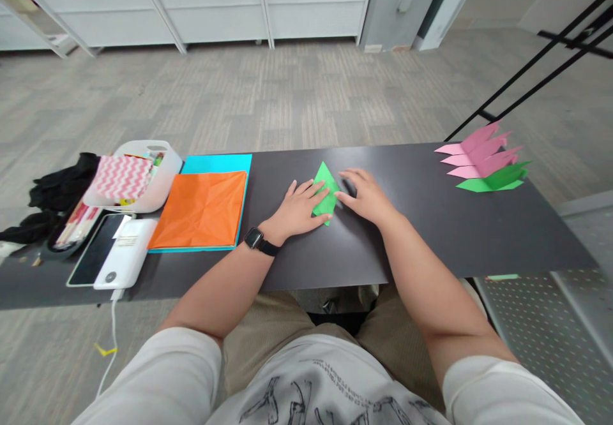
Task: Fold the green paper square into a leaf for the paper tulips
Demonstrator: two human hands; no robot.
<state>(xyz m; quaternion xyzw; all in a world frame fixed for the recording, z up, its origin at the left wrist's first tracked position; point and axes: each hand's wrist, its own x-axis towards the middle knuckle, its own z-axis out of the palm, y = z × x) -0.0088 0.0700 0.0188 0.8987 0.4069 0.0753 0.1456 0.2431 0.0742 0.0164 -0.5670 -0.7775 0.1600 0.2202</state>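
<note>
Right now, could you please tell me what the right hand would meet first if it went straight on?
Most likely the green paper: the right hand points toward it, with the thumb close to its edge, though I cannot tell whether they already touch.

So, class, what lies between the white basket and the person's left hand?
The head view shows orange paper on blue paper between the white basket and the left hand.

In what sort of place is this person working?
Probably an office or workroom: there are carpet, white panels and a dark table with orange paper on it.
</note>
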